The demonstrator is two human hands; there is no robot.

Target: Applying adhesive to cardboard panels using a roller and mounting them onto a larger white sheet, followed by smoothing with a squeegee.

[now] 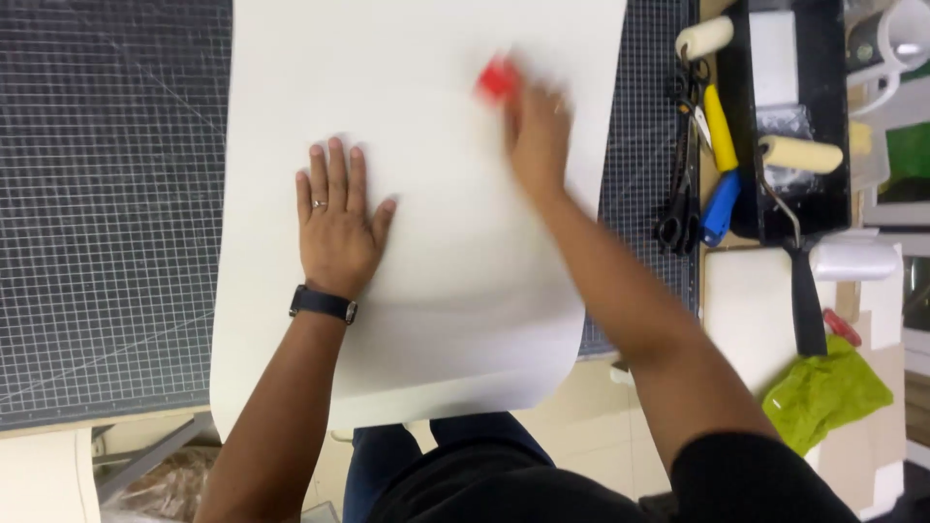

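A large white sheet [436,320] lies over a dark gridded cutting mat [107,213] and hangs off the near table edge. My left hand [337,221] rests flat on the sheet, fingers together, with a ring and a black wristwatch. My right hand [536,136] is blurred with motion and grips a small red tool [497,77], pressed against the sheet near its upper middle.
At the right stands a black paint tray [833,116] with foam rollers [799,153]. Black scissors [678,184] and a yellow and blue handled tool [720,165] lie beside it. A green cloth [823,392] sits at the lower right, next to cardboard boxes.
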